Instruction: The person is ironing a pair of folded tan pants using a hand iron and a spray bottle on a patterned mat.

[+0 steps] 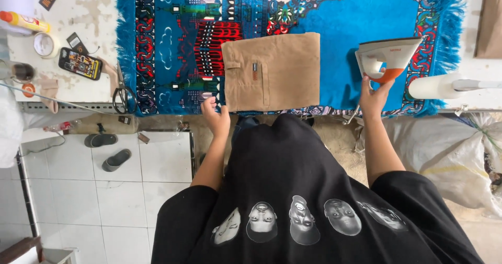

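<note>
While right hand (374,98) grips iron (386,58), left hand (216,116) touches folded trousers (272,71)

Folded trousers (272,71) lie on rug (366,18) before us, mid-table. Our left hand (217,117) touches their near left corner. Iron (386,58) stands on rug to their right, our right hand (374,98) on it. Scissors (123,92), phone (80,63) lie left of rug; sandals (109,150) on floor below.

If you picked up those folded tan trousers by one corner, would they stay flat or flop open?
The folded tan trousers would probably flop and unfold, since they are soft cloth in loose layers. They look fairly thick, so likely a bit heavy. On the blue rug they should drag rather than slide.
</note>
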